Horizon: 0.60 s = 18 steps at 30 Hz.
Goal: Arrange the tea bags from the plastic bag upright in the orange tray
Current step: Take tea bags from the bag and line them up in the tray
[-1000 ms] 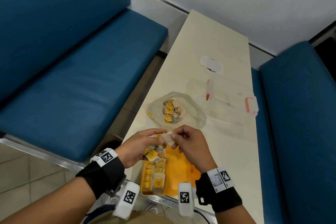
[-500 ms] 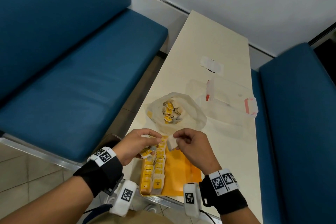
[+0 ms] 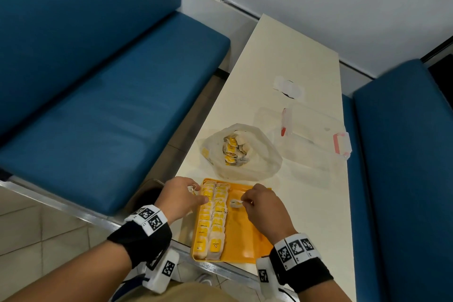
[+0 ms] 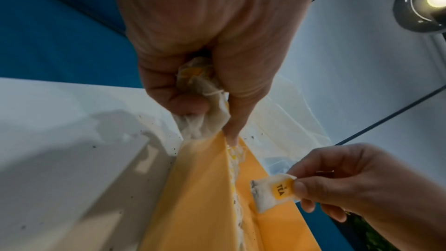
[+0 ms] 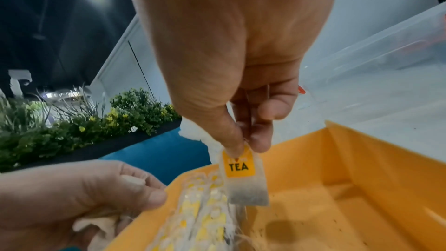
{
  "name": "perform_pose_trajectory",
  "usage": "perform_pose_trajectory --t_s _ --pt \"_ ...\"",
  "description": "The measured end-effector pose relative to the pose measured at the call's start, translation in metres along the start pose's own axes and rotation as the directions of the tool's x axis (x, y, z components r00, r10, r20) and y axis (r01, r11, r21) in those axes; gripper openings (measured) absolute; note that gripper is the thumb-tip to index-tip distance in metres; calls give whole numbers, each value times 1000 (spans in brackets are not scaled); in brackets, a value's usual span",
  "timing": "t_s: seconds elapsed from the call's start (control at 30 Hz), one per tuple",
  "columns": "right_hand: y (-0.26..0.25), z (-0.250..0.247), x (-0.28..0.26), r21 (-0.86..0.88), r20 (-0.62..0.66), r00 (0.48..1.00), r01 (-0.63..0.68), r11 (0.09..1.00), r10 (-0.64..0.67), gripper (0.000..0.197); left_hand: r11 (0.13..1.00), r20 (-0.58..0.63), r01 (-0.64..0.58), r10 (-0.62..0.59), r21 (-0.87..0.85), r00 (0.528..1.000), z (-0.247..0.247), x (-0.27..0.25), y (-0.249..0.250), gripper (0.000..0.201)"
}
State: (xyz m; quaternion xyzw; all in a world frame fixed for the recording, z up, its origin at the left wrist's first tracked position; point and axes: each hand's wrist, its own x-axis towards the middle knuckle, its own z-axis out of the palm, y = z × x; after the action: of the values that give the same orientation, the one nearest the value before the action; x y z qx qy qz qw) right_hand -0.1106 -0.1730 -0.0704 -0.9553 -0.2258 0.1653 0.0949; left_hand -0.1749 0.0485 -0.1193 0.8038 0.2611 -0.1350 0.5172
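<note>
The orange tray (image 3: 245, 240) lies at the near table edge, with two rows of upright tea bags (image 3: 212, 216) along its left side. My right hand (image 3: 247, 200) pinches one tea bag (image 5: 243, 177) by its yellow "TEA" tag, hanging just above the tray floor beside the rows; that tea bag (image 4: 272, 192) also shows in the left wrist view. My left hand (image 3: 193, 191) grips a bunch of tea bags (image 4: 200, 91) at the tray's left rim, one fingertip touching the rim. The plastic bag (image 3: 259, 152) with more tea bags lies beyond the tray.
A clear lidded container with red clasps (image 3: 316, 140) sits right of the plastic bag. A small white wrapper (image 3: 289, 87) lies farther back on the cream table (image 3: 282, 51). Blue seats (image 3: 98, 105) flank the table on both sides.
Both hands have dropped from above the tray's far end down to the tray. The right hand carried its tea bag to the right of the rows; the left moved to the left rim.
</note>
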Motion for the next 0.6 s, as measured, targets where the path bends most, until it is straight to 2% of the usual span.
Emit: perform_pose_trajectory --t_s 0.17,0.6 --pt "-3 15 8 -23 2 1000 -26 999 26 17 999 -14 9 -8 47 1000 -5 0 -8 42" --pt "-32 39 31 -41 -13 998 -67 997 66 20 1000 -20 13 -12 10 1000 -21 -8 -26 42"
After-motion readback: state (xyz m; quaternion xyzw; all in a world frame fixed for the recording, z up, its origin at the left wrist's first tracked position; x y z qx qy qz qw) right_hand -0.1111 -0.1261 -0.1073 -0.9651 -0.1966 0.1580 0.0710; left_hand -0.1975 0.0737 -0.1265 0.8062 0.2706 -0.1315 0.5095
